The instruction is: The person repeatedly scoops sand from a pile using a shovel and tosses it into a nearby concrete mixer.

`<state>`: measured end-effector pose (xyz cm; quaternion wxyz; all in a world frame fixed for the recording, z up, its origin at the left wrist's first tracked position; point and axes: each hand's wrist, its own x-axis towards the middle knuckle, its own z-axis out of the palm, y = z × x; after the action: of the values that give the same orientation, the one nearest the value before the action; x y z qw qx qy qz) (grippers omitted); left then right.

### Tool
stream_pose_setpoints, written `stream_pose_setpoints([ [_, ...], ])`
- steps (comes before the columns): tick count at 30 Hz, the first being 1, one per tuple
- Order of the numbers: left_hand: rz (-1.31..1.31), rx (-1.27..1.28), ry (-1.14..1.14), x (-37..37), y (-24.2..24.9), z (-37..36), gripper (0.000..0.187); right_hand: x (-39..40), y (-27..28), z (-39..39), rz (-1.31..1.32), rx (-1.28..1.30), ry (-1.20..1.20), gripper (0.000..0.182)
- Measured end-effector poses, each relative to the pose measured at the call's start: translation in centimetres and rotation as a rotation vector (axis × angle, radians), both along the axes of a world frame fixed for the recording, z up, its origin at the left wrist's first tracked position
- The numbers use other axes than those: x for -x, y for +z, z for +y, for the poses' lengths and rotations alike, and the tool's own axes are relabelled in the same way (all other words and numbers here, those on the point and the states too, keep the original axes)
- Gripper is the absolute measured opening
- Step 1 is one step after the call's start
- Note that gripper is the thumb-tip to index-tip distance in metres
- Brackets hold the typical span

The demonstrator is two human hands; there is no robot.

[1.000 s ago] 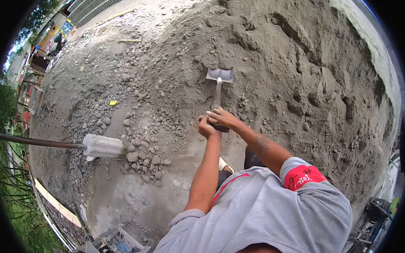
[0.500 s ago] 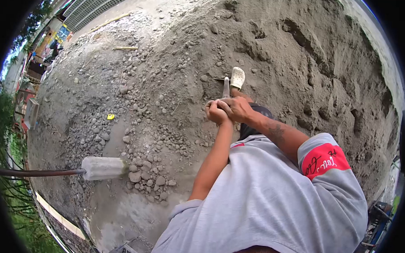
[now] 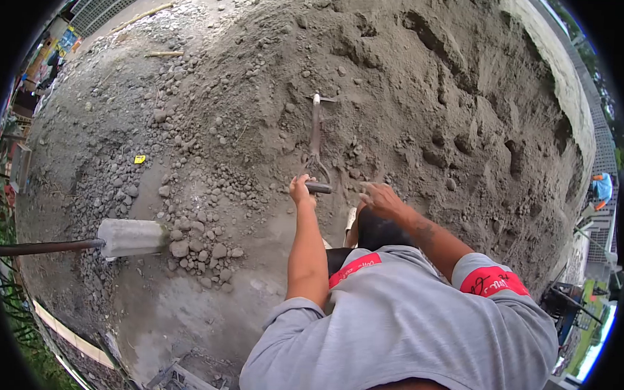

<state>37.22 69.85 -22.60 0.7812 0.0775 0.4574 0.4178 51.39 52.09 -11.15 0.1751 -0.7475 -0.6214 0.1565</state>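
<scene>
A shovel (image 3: 315, 130) reaches away from me over the sand, its blade end at the sand slope and partly hidden. Its D-shaped handle points back toward my body. My left hand (image 3: 300, 189) is closed around the left end of the handle's dark crossbar. Off to the right of the handle, my right hand (image 3: 386, 202) is free of the shovel, fingers apart, above the sand near my knee. Part of a light-coloured clog (image 3: 350, 219) shows beside my dark shorts.
A large grey sand pile (image 3: 425, 109) rises ahead and to the right. Several stones (image 3: 200, 249) lie to the left, beside a concrete block (image 3: 133, 237) with a rod in it. A small yellow object (image 3: 139, 159) lies on the gravel. At the far right is another person (image 3: 602, 189).
My right hand has come off the shovel and moved right. My left hand still holds the handle. The clogged foot has drawn back from the blade, and more of the shovel shows.
</scene>
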Motion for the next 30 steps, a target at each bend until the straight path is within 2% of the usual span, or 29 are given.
stream_pose_setpoints([
  [1,0.033,0.086,-0.025,0.7,-2.4,-1.2,0.049,-1.1,-0.4,-2.4,0.061,0.059,-0.079,0.04],
  [2,0.073,0.164,-0.043,1.2,-3.7,-2.1,0.04,-2.5,-0.8,-4.6,0.136,0.232,-0.185,0.041],
  [3,0.081,0.174,-0.032,1.1,-3.9,-2.8,0.04,-4.1,-1.5,-6.7,0.213,0.397,-0.288,0.041],
  [5,0.095,0.14,-0.066,0.4,-3.7,-5.6,0.028,-6.9,-3.6,-12.0,0.13,0.569,-0.375,0.039],
  [6,0.047,0.15,-0.094,0.0,-1.5,-6.8,0.03,-8.2,-4.7,-14.9,0.151,0.604,-0.393,0.038],
  [9,0.053,0.089,-0.203,-0.8,-3.4,-9.8,0.031,-9.5,-6.3,-19.1,0.168,0.642,-0.45,0.037],
  [11,0.021,0.163,-0.131,-0.4,-0.7,-11.4,0.033,-9.1,-6.7,-21.9,0.155,0.672,-0.494,0.036],
  [13,0.071,0.068,-0.091,1.3,1.1,-10.5,0.02,-8.4,-7.9,-22.6,0.275,0.489,-0.511,0.036],
  [15,0.108,0.069,-0.101,3.9,2.4,-7.5,0.018,-8.4,-9.5,-22.6,0.277,0.521,-0.495,0.036],
  [17,0.219,0.144,0.05,6.3,4.4,-3.1,0.021,-8.4,-9.3,-20.2,0.487,0.689,-0.57,0.038],
  [18,0.236,0.157,0.098,7.6,4.5,-0.4,0.019,-8.6,-9.8,-18.8,0.624,0.669,-0.668,0.039],
  [21,0.346,0.137,0.171,12.7,2.9,7.8,0.013,-10.3,-11.6,-11.9,0.717,0.57,-0.7,0.041],
  [22,0.354,0.199,0.148,14.6,2.5,10.2,0.012,-10.9,-11.7,-8.8,0.713,0.57,-0.704,0.041],
  [26,0.534,0.332,0.042,19.5,0.5,17.0,0.012,-10.7,-13.2,7.7,0.532,0.53,-0.651,0.052],
  [28,0.592,0.337,0.035,20.2,0.2,18.3,0.014,-9.7,-14.1,17.1,0.581,0.584,-0.607,0.057],
  [30,0.739,0.304,0.067,19.3,1.0,17.8,0.016,-8.1,-17.6,25.5,0.67,0.543,-0.601,0.066],
])
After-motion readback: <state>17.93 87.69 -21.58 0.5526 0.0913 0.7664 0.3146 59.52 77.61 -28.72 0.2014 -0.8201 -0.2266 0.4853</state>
